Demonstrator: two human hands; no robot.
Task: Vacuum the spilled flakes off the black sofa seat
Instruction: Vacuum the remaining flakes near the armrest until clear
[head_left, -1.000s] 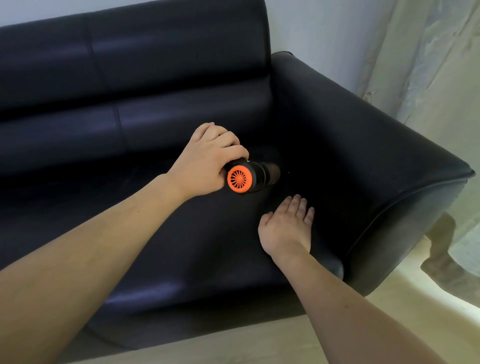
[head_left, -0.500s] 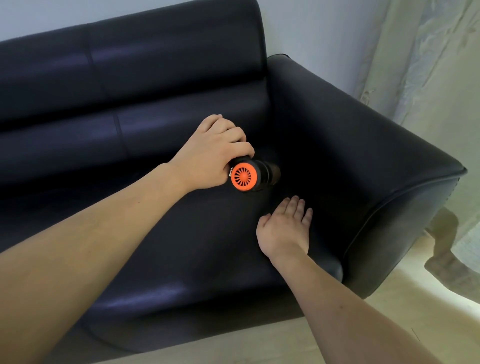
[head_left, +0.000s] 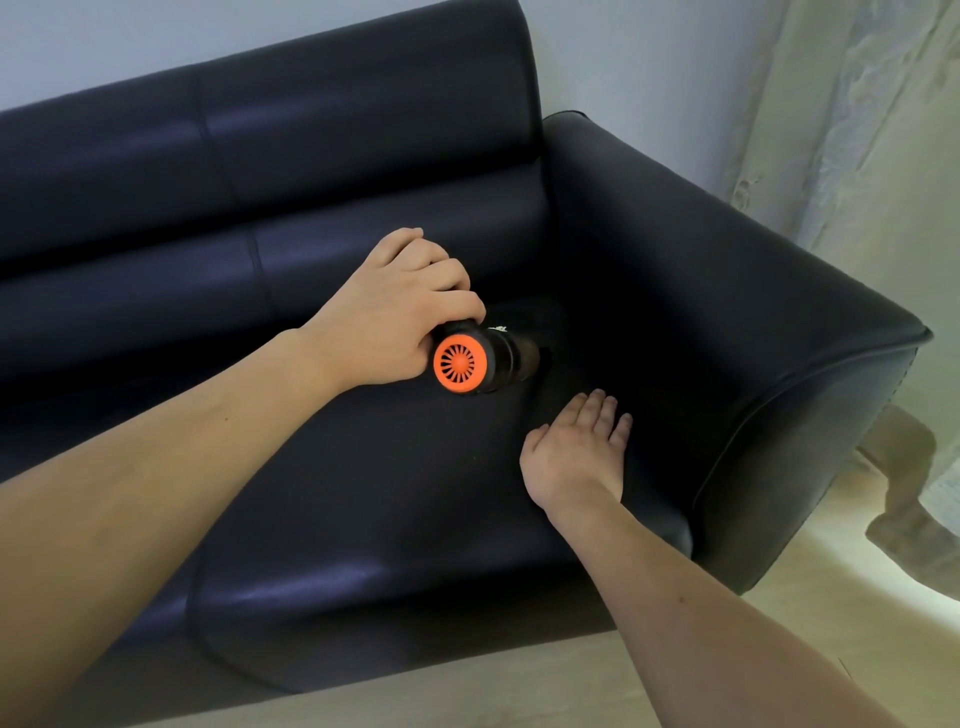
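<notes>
Blk handheld vac (head_left: 485, 361) w/ orange rear vent, in left hand (head_left: 392, 317)

A black handheld vacuum (head_left: 485, 361) with an orange vented rear lies nozzle-down on the glossy black sofa seat (head_left: 363, 493).

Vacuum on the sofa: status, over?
Left hand grips vacuum, nozzle aimed into seat corner. Right hand flat on sofa seat. No flakes discernible. Nothing in the way.
</notes>
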